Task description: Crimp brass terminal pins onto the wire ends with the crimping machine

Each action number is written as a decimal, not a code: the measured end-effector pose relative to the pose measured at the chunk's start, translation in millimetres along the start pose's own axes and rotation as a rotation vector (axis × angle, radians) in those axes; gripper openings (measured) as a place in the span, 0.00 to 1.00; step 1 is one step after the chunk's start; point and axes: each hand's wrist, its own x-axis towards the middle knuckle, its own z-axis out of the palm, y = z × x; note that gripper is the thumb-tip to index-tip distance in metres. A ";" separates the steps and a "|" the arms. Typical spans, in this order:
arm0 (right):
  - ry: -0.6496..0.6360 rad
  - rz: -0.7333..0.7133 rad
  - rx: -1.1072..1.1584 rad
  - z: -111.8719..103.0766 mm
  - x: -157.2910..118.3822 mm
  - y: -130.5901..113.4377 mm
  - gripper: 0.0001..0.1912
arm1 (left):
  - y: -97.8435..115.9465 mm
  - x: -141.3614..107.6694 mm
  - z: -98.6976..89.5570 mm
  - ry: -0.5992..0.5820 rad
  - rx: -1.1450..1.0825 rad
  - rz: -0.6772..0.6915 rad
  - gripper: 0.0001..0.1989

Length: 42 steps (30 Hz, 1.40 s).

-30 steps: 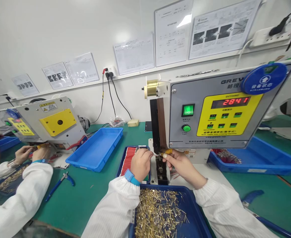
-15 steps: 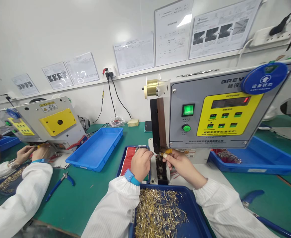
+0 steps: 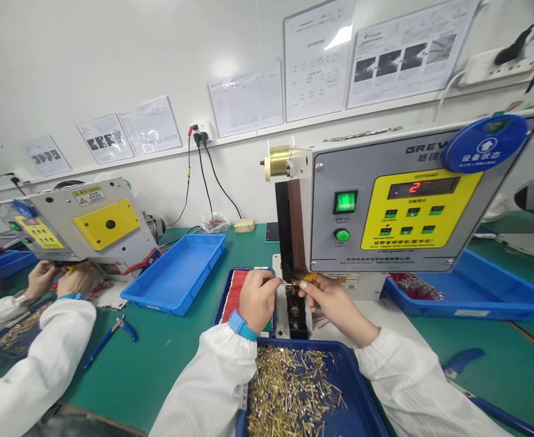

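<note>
Thin wire (image 3: 286, 284), prob light, bendy, best held near tip; pinched in left hand (image 3: 256, 301), can't tell right hand's (image 3: 329, 298) grip.

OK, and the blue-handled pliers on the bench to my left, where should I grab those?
Probably by the two blue handles, coming from the near edge of the green bench: the pliers lie with their handles splayed towards you and the metal head pointing away.
</note>
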 end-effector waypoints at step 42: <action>0.163 -0.086 -0.062 11.2 -4.1 2.0 0.19 | -1.9 -1.2 2.5 -0.013 -0.038 0.051 0.11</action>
